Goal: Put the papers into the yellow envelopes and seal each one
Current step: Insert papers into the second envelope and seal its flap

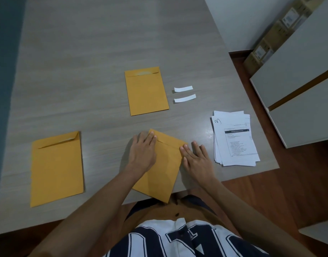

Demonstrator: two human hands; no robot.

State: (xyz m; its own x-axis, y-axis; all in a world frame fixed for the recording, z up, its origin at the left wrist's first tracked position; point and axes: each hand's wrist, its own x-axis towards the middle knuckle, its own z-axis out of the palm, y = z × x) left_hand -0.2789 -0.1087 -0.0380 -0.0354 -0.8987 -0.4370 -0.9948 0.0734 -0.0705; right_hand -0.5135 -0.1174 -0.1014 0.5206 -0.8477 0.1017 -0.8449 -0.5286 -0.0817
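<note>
A yellow envelope [164, 169] lies tilted at the table's near edge, its flap folded down and its lower corner hanging over the edge. My left hand [143, 152] presses flat on the flap's left end. My right hand [195, 157] lies flat with straight fingers, fingertips on the flap's right corner. A second yellow envelope [56, 169] lies at the near left with its flap folded over. A third [147, 91] lies farther back in the middle. A stack of printed papers [235, 140] sits at the right.
Two white peel-off strips [184, 93] lie right of the far envelope. The grey wood table [85, 52] ends close to the papers on the right. Beyond that edge stand white cabinets [298, 89] and cardboard boxes [274, 34] on a wooden floor.
</note>
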